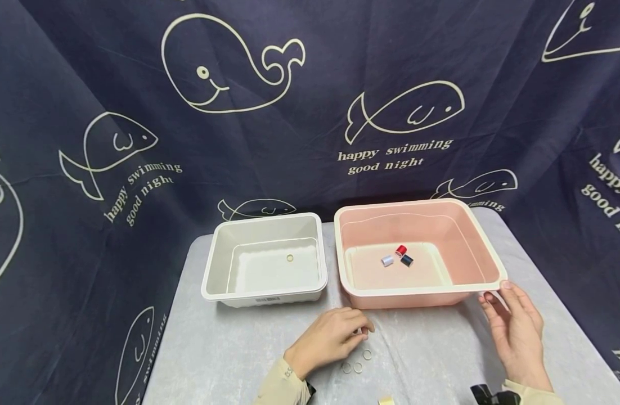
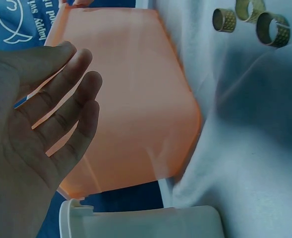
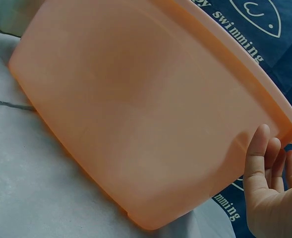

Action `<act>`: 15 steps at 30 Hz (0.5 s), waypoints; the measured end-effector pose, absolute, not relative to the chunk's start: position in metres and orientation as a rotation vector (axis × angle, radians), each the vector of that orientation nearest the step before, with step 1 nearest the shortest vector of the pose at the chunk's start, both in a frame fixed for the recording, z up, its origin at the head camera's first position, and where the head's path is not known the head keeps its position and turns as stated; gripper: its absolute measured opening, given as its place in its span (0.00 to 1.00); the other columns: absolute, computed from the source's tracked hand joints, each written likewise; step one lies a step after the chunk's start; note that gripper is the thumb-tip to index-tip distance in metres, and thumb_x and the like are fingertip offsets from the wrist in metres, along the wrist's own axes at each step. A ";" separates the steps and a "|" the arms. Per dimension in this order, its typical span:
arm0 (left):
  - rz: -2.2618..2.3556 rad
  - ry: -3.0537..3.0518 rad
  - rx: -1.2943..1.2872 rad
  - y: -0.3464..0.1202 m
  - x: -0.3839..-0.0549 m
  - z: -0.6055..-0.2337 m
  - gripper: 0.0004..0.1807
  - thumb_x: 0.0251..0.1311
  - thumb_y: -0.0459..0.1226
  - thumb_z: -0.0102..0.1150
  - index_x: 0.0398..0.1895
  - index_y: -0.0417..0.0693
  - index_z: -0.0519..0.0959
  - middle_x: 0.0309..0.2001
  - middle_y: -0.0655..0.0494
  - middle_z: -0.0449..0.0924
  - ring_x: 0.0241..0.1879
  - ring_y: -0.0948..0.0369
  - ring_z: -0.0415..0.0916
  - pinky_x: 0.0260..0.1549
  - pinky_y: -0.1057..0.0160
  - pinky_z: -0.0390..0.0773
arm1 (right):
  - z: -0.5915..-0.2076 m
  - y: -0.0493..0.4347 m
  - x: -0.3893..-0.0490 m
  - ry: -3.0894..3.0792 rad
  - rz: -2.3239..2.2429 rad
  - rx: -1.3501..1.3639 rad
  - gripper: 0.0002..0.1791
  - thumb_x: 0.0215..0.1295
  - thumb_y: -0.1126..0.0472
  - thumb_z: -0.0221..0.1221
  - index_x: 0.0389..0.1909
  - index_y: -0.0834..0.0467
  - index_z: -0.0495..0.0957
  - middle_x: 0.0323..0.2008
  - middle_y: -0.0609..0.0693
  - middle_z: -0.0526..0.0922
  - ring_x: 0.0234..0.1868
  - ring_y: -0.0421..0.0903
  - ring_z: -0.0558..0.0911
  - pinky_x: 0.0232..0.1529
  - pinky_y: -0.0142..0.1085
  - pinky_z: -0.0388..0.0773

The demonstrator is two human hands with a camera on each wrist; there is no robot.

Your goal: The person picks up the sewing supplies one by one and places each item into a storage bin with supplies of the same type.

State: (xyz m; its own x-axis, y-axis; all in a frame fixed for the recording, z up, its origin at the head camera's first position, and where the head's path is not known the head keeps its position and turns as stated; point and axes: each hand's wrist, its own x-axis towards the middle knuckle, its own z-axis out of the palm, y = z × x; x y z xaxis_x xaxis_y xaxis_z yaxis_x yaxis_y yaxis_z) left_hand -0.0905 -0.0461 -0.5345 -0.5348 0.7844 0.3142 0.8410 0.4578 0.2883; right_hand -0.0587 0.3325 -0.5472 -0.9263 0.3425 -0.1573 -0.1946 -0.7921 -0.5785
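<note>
My left hand [image 1: 335, 334] holds nothing, its fingers loosely bent just in front of the pink basin [image 1: 406, 301]. In the left wrist view the palm and fingers of this hand [image 2: 51, 104] show with no object in them. Beside it on the cloth lie three gold dimpled ring thimbles [image 1: 358, 367], seen closer as metal bands [image 2: 224, 20]. With my right hand [image 1: 520, 332] I grip the basin's front right corner, thumb over the rim and fingers under it. Red, white and dark blue thread spools [image 1: 401, 251] lie together inside the basin.
Left of the pink basin stands a smaller white basin [image 1: 264, 297] with one ring thimble [image 1: 290, 258] inside. A small yellow piece [image 1: 386, 400] shows at the bottom edge. A navy curtain [image 1: 310, 169] with fish drawings hangs behind the grey tablecloth [image 1: 198, 349].
</note>
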 end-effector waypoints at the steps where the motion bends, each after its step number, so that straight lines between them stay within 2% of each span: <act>1: -0.629 -2.565 -1.440 -0.046 -0.090 -0.535 0.06 0.72 0.42 0.62 0.48 0.61 0.82 0.44 0.72 0.83 0.42 0.73 0.78 0.46 0.77 0.76 | -0.547 0.332 -0.059 -0.833 2.704 -0.369 0.10 0.78 0.71 0.52 0.48 0.65 0.82 0.45 0.54 0.81 0.40 0.48 0.86 0.47 0.37 0.89; 15: -0.663 -2.593 -1.451 -0.045 -0.084 -0.547 0.06 0.70 0.41 0.64 0.47 0.61 0.83 0.43 0.72 0.84 0.44 0.73 0.80 0.48 0.76 0.77 | -0.548 0.333 -0.059 -0.863 2.692 -0.410 0.10 0.78 0.69 0.53 0.50 0.64 0.82 0.46 0.53 0.80 0.40 0.47 0.86 0.48 0.37 0.88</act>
